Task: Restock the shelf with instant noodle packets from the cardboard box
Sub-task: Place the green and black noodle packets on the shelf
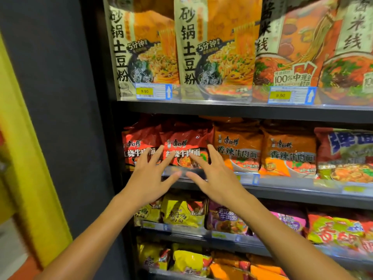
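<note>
Noodle packets in red wrappers (pixel 185 146) are seen standing on the second shelf (pixel 282 188) from the top, at its left end, and both hands are raised in front of them. Nearest the camera, two bare forearms are extended up from the bottom edge toward the shelving. The left hand (pixel 149 176) is held with its fingers spread and straight, nothing being gripped; its fingertips are laid over the lower front of the red wrappers, though contact cannot be confirmed. The right hand (pixel 214 176) is likewise spread wide and empty, its fingers (pixel 196 158) reaching across the front of the same red packet. The two thumbs are pointed toward each other, close but apart, over the shelf's front edge.

Below the hands, yellow packets (pixel 183 215) and a purple packet (pixel 226 219) are stacked on a lower shelf, with more yellow and orange ones beneath that. Level with the hands and to the right of the red wrappers, two orange packets (pixel 264 152) are stood side by side, followed by a red and blue packet (pixel 347 154) at the frame's edge. Price tags (pixel 247 178) are fixed along the shelf fronts.

Above, tall orange and beige bags (pixel 214 47) are lined up on the top shelf, with yellow tags marked 9.90 (pixel 144 91) beneath them. To the left, a dark upright panel (pixel 60 118) is flanked by a yellow surface (pixel 20 158).
</note>
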The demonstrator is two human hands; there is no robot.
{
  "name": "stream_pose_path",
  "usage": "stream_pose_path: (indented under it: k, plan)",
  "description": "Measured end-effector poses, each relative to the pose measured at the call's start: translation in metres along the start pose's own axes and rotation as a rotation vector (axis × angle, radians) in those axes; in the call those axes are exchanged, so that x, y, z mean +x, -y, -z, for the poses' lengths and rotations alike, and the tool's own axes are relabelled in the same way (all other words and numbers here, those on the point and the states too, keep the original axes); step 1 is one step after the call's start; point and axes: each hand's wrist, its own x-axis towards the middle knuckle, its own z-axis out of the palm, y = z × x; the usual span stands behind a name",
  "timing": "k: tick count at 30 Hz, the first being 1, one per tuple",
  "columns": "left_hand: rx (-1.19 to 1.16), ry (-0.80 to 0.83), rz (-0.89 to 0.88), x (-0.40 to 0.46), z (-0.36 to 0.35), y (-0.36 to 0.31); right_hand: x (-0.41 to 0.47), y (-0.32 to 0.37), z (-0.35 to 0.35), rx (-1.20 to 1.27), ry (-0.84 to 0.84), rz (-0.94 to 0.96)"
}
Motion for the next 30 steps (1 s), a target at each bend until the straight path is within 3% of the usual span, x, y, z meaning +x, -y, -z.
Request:
stream_pose_path:
  k: [4,8,13,19,26,30]
  plan:
    - [0.055,0.053,0.005,0.005,-0.003,-0.009,0.0,-0.004,0.004,-0.032,0.006,-0.028]
    - [0.07,-0.018,0.027,0.002,-0.001,0.001,0.003,-0.002,0.002,-0.091,0.029,-0.021]
    - [0.04,0.007,0.134,-0.008,0.003,0.013,-0.004,0.004,0.003,-0.116,-0.083,0.004]
    - [-0.008,0.154,0.14,0.007,0.01,0.022,0.007,0.006,0.003,-0.103,-0.009,-0.005]
    - [-0.13,0.162,0.133,-0.001,0.016,0.024,0.004,0.0,0.005,-0.066,-0.005,0.02]
    - [-0.016,0.105,0.073,-0.012,0.018,0.013,-0.005,-0.008,0.014,-0.052,-0.056,0.034]
